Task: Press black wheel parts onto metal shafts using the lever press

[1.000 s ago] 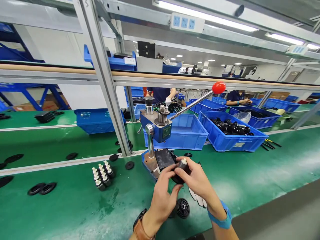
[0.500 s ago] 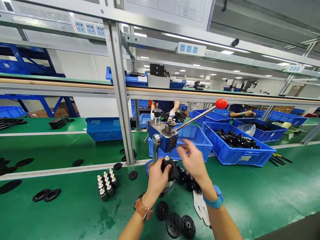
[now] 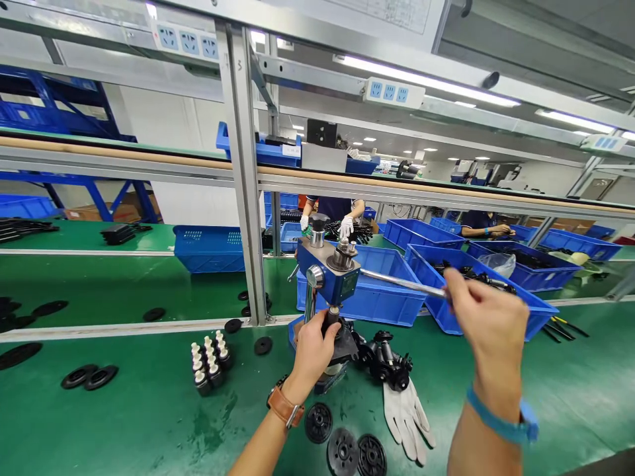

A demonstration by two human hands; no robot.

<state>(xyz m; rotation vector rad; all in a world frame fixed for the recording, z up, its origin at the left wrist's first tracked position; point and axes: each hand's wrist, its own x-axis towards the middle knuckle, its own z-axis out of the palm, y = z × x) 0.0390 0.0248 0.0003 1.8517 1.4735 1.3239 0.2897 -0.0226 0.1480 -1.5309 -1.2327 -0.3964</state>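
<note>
Two hands busy: left hand [image 3: 313,344] is wrapped round the black part [image 3: 331,322] sitting under the ram of the blue press [image 3: 328,274], near the desk's [image 3: 149,410] front edge. Right hand [image 3: 489,324] is closed round the end of the lever [image 3: 401,283], knob hidden inside it. Risk I'd say: left fingers [image 3: 331,330] sit really close under the ram, so a pull could pinch them, or the part tips off-centre. Right of the press is tight, with finished parts [image 3: 384,360], a glove [image 3: 404,416] and blue bins [image 3: 489,291]; the front left of the desk has more room, just discs [image 3: 342,439] and small bottles [image 3: 208,360]
</note>
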